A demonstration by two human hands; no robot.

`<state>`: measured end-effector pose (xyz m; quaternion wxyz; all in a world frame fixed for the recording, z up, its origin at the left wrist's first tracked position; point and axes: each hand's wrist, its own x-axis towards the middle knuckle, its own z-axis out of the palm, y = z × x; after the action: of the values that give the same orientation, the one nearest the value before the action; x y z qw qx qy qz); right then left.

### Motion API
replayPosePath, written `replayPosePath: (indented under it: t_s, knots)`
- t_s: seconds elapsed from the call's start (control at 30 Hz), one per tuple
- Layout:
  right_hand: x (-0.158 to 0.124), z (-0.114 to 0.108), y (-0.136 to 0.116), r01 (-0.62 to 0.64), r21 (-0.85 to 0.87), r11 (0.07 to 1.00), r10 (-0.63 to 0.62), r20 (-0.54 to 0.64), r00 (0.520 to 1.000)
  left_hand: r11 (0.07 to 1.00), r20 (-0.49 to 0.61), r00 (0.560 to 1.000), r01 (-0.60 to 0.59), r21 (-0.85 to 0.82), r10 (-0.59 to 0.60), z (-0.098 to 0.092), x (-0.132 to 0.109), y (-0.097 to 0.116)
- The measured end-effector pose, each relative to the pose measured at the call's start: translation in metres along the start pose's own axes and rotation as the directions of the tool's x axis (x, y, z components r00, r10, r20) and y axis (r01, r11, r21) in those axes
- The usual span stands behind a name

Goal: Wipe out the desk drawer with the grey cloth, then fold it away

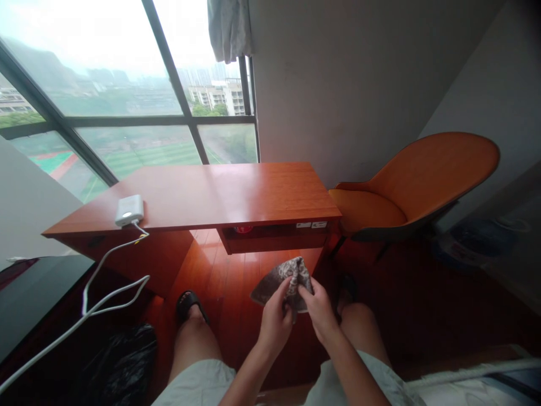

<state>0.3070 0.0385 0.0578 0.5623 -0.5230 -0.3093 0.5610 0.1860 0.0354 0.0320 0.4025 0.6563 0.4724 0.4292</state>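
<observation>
Holding one patterned cloth [279,280] between both hands, the person sits before the desk [220,194], and the work looks to be at an early or middle stage: the cloth is bunched and creased, with one flap sagging leftward and the rest gathered at the fingers, neither spread flat nor folded neat. The left hand [275,321] pinches its lower edge with thumb and fingers closed on the fabric; the right hand [319,310] grips the upper bunch in the same tight way. The cloth hangs in the air above the floor [236,282], between the knees and just short of the desk's open shelf, touching nothing but the hands. By count: one cloth, two hands, one desk, one orange chair [422,180] to the right, one white box [129,210] on the desk with one cable [105,282] trailing off it, two sandals [188,304], one black bag [122,361] at lower left, one curtain [230,28] by the window.
</observation>
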Motion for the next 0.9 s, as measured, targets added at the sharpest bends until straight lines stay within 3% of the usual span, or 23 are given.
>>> replayPosePath:
  t_s: [0.17, 0.3, 0.4, 0.5, 0.63, 0.77, 0.9]
  knots:
    - [0.025, -0.025, -0.007, 0.108, -0.181, 0.978, -0.079, 0.161, 0.984, 0.996, 0.116, 0.993, -0.005, 0.089, -0.006, -0.044, 0.023, 0.002]
    - [0.045, -0.052, -0.023, 0.328, -0.517, 0.790, -0.295, 0.148, 0.944, 0.980, 0.162, 0.986, -0.009, 0.198, -0.024, -0.088, 0.043, -0.002]
    - [0.053, -0.069, -0.039, 0.355, -0.604, 0.713, -0.324, 0.165, 0.932, 0.940, 0.118, 0.988, 0.054, 0.337, -0.099, -0.113, 0.053, -0.008]
    - [0.057, -0.081, -0.055, 0.350, -0.614, 0.708, -0.282, 0.209, 0.936, 0.895, 0.092, 0.987, 0.076, 0.440, -0.129, -0.129, 0.060, -0.009]
    - [0.058, -0.091, -0.070, 0.344, -0.626, 0.700, -0.264, 0.221, 0.939, 0.921, 0.197, 0.973, 0.033, 0.389, -0.118, -0.143, 0.068, -0.005]
    - [0.063, -0.098, -0.081, 0.360, -0.636, 0.683, -0.302, 0.204, 0.931, 0.947, 0.309, 0.944, 0.010, 0.322, -0.115, -0.159, 0.078, -0.006]
    - [0.068, -0.101, -0.090, 0.386, -0.697, 0.604, -0.385, 0.168, 0.907, 0.912, 0.296, 0.955, -0.092, 0.399, -0.034, -0.174, 0.088, -0.007]
